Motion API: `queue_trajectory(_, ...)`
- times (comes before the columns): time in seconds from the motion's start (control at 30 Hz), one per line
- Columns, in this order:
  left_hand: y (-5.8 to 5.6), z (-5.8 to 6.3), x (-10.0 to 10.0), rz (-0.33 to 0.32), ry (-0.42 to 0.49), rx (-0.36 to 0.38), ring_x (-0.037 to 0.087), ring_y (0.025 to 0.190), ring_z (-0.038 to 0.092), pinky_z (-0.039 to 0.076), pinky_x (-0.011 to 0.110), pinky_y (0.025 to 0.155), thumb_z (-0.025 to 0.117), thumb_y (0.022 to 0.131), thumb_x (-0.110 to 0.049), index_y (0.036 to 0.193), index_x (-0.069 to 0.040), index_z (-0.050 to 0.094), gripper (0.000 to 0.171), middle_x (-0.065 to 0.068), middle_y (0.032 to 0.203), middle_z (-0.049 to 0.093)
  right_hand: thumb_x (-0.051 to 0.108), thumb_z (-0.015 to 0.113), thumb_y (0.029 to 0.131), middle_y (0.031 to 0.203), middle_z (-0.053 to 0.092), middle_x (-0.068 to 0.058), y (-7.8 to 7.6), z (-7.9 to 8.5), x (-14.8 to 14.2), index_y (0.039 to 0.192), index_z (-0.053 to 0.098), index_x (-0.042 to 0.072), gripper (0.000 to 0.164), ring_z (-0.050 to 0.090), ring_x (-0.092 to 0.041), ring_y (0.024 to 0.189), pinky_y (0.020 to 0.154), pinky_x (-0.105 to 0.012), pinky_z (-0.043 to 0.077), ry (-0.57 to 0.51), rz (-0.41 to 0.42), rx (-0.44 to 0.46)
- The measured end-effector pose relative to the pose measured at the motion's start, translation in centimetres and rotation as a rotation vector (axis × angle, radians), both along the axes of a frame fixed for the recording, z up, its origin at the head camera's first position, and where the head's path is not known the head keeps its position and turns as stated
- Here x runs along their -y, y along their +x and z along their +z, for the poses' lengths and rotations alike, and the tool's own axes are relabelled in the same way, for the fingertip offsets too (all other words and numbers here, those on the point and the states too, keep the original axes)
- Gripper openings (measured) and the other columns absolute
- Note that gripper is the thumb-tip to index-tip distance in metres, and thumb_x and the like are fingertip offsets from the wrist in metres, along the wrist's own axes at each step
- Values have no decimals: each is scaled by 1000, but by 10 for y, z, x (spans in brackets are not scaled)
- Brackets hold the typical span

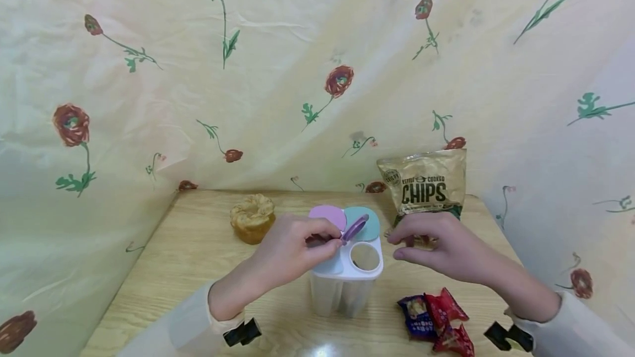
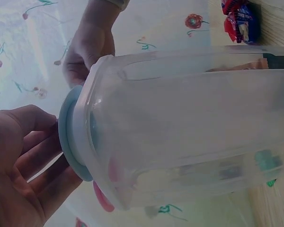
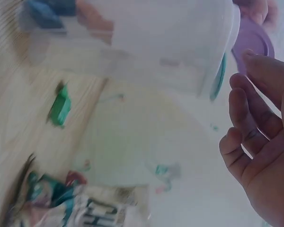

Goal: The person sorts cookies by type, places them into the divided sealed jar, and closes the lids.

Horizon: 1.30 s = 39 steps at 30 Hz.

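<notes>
A clear container (image 1: 342, 294) with a white top stands on the table. Its top carries a lilac lid (image 1: 327, 215), a teal lid (image 1: 368, 218) and a light blue lid (image 1: 331, 264); the front right round opening (image 1: 364, 257) is uncovered. My left hand (image 1: 297, 247) pinches a purple lid (image 1: 355, 229), tilted up on edge above the top. To the right of the container, my right hand (image 1: 439, 244) hovers with loosely bent fingers and holds nothing. Through the clear wall in the right wrist view, a blue shape (image 3: 43, 16) and an orange-brown one show blurred.
A ring-shaped bread (image 1: 252, 219) sits at back left. Behind my right hand stands a gold chips bag (image 1: 424, 186). Small red and dark blue snack packets (image 1: 436, 321) lie front right. A small green wrapped piece (image 3: 60, 106) lies on the table. Floral cloth (image 1: 278, 98) hangs behind.
</notes>
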<state>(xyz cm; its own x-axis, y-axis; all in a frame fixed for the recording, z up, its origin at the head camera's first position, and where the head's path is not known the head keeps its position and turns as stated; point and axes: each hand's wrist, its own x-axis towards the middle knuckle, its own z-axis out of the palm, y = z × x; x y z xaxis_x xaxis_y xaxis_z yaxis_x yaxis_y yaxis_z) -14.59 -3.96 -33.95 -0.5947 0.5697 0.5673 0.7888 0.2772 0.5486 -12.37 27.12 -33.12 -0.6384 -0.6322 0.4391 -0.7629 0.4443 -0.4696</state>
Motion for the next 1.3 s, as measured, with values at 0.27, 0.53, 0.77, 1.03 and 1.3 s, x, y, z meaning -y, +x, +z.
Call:
queue_trajectory(0.27,2,2,0,0,-7,17,-2,83,71,56,13,76,76,90,-10,93,-13,80,6,-6,87,78,3,80,86,94,71,17,15,-22,-40,105,74,31,35,61,-1,74,58,-21,47,16,-169,59)
queue_trajectory(0.53,1,1,0,1,3,11,-1,82,71,57,15,75,76,89,-10,93,-12,80,6,-5,87,78,2,79,86,90,71,18,36,-53,-69,106,74,29,34,62,-2,76,59,-21,47,9,-278,131)
queue_trajectory(0.77,0,1,1,-2,7,22,-2,82,71,57,15,75,76,89,-11,92,-13,80,5,-6,86,78,6,75,92,92,74,12,44,-83,-91,110,75,24,26,65,-3,79,58,-24,49,15,-294,287)
queue_trajectory(1.03,2,1,2,7,20,27,-2,81,71,58,16,74,76,89,-10,92,-13,80,5,-6,86,78,9,74,93,95,74,14,47,-106,-108,110,75,19,19,65,-2,79,58,-25,51,25,-335,366)
queue_trajectory(1.3,2,1,0,0,12,21,-2,81,71,57,15,74,76,90,-11,92,-13,80,5,-6,86,78,13,72,95,97,75,3,51,-117,-120,111,74,9,17,64,-2,81,60,-26,52,42,-362,477)
